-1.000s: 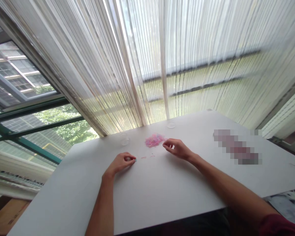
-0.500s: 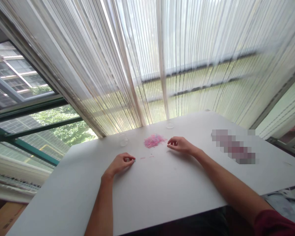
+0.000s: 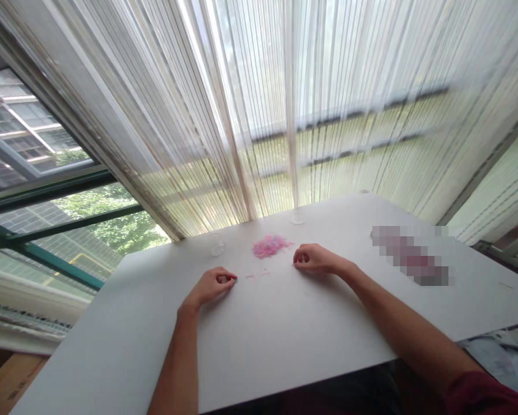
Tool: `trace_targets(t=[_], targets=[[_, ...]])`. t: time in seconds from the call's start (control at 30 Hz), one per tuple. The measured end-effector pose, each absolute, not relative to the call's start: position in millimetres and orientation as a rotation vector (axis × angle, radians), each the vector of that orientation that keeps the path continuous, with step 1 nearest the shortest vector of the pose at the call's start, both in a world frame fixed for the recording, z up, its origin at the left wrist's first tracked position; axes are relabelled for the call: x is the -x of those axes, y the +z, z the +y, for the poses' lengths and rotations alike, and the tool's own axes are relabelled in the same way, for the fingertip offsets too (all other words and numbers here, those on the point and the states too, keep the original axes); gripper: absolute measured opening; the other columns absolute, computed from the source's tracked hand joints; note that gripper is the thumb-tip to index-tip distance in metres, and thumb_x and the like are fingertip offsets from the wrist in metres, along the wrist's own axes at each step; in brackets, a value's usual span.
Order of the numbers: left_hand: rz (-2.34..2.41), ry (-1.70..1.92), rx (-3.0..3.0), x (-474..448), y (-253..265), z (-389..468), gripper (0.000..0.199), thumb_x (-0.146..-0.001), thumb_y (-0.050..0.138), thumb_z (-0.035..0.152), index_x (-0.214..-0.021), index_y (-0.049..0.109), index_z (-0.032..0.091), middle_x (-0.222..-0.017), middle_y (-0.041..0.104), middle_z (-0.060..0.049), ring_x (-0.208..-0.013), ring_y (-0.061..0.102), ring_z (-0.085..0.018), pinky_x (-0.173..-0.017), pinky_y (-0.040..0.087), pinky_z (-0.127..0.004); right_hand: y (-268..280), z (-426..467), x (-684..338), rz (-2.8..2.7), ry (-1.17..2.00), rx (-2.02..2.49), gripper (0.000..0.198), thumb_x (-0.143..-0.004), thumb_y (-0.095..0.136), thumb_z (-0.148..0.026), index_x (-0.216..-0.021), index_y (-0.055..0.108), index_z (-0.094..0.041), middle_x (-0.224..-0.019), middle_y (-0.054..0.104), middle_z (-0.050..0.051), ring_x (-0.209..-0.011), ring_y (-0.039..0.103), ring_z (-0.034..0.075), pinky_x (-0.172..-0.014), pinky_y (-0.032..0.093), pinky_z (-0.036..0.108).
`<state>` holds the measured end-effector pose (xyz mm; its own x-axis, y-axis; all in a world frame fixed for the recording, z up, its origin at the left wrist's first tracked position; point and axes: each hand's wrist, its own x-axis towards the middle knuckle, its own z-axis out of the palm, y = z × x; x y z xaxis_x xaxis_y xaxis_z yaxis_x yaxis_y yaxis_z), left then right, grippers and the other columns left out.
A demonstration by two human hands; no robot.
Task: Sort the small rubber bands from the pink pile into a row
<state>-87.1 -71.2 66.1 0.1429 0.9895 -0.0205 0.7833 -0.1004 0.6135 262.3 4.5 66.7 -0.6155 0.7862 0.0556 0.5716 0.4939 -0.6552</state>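
Observation:
A loose pile of thin pink strands (image 3: 271, 246), with some purple and blue among them, lies on the white table (image 3: 250, 340). They look like small rubber bands. My left hand (image 3: 211, 285) rests on the table left of the pile, thumb and index finger pinched around a tiny bluish piece (image 3: 236, 280). A few pink pieces (image 3: 250, 276) lie separately just right of its fingertips. My right hand (image 3: 314, 257) is right of the pile, its fingertips pinched together at the tabletop. A tiny pinkish bit shows there, too small to name.
Behind the pile are a clear round dish (image 3: 216, 248) on the left and a clear round lid or dish (image 3: 298, 218) near the back edge. A pixelated dark red patch (image 3: 409, 256) covers something at right. Sheer curtains (image 3: 259, 115) hang behind the table.
My right hand has lowered to the tabletop and its fingertips have come together. My left hand has stayed in place, still pinching.

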Motion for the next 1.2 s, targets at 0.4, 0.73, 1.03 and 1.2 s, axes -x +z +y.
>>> trace_targets(t=[0.4, 0.73, 1.03, 1.2], targets=[[1.732, 0.594, -1.934, 88, 66, -70, 0.032, -0.073, 0.064, 0.045, -0.087, 0.079, 0.02, -0.084, 0.069, -0.005, -0.063, 0.052, -0.015, -0.063, 0.045, -0.026, 65, 5, -262, -2.394, 0.84, 1.124, 0.016, -0.074, 0.06, -0.025, -0.08, 0.073, -0.018, -0.081, 0.065, 0.004, -0.07, 0.058, 0.016, -0.063, 0.045, 0.025], [1.848, 0.833, -1.988, 79, 66, -60, 0.04, -0.08, 0.054, 0.051, -0.09, 0.075, 0.019, -0.074, 0.068, -0.003, -0.061, 0.051, -0.014, -0.061, 0.045, -0.025, 51, 16, -261, -2.208, 0.743, 1.088, 0.022, -0.08, 0.052, -0.024, -0.082, 0.072, -0.016, -0.074, 0.066, 0.004, -0.066, 0.056, 0.015, -0.063, 0.043, 0.026], [1.64, 0.582, -2.268, 22, 91, -16, 0.03, -0.083, 0.055, 0.041, -0.097, 0.072, 0.021, -0.095, 0.073, -0.004, -0.07, 0.06, -0.016, -0.072, 0.05, -0.028, 35, 29, -263, -2.098, 0.725, 1.053, 0.021, -0.085, 0.052, -0.027, -0.089, 0.071, -0.018, -0.079, 0.067, 0.003, -0.069, 0.057, 0.015, -0.068, 0.046, 0.027], [1.686, 0.358, -2.389, -7, 87, 1, 0.022, -0.08, 0.063, 0.036, -0.095, 0.073, 0.023, -0.1, 0.071, -0.003, -0.084, 0.064, -0.019, -0.071, 0.047, -0.026, 33, 31, -264, -2.104, 0.712, 1.035, 0.022, -0.086, 0.053, -0.028, -0.089, 0.072, -0.017, -0.079, 0.067, 0.004, -0.071, 0.058, 0.015, -0.069, 0.047, 0.027]])
